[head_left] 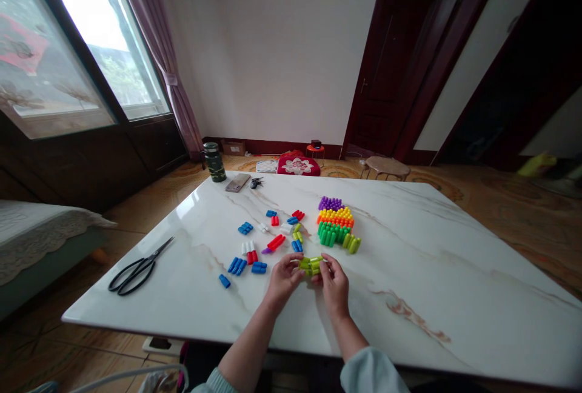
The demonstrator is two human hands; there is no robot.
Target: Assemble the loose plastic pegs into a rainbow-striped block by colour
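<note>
Between my two hands, just above the white marbled table (391, 320), are yellow-green bullet-shaped plastic toy pieces (311, 265). My left hand (286, 278) pinches their left end, and the fingers of my right hand (333, 281) close on the right end. Beyond my right hand stand sorted rows of like pieces: yellow-green (351, 243), green (333, 233), orange and yellow (335, 217), and purple (331, 203). Loose pieces lie to the left and ahead of my left hand, among them blue ones (237, 266), red ones (275, 242) and white ones (248, 248).
Black-handled scissors (136, 268) lie at the table's left. Along the far left edge are a dark green bottle (214, 162), a phone (237, 182) and keys (256, 182). Past the table stand a round stool (387, 166) and a red flowered seat (299, 165).
</note>
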